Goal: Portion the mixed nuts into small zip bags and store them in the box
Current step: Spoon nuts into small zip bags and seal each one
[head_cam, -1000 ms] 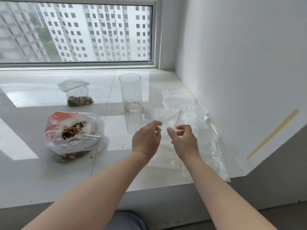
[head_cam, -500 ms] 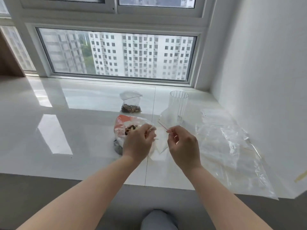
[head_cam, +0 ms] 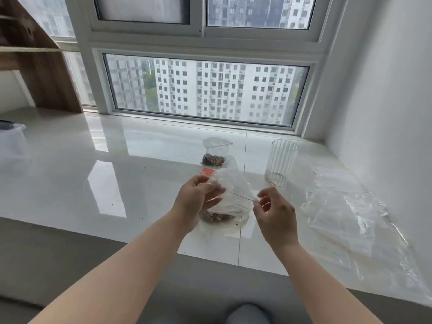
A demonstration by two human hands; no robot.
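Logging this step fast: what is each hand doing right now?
Left hand: pinches one side of the empty small zip bag.
Right hand: pinches the bag's other side at the red zip line.

There is one view only, from a camera worn on the person's head, so no second view shares any of the scene. It looks forward and downward along both forearms, which enter from the bottom edge. The left hand and right hand, pinching a small zip bag between them, sit close below the lens, near the frame's middle. Beyond the grip the wide angle takes in the glossy sill, and farther still the window, whose frame bows at the edges
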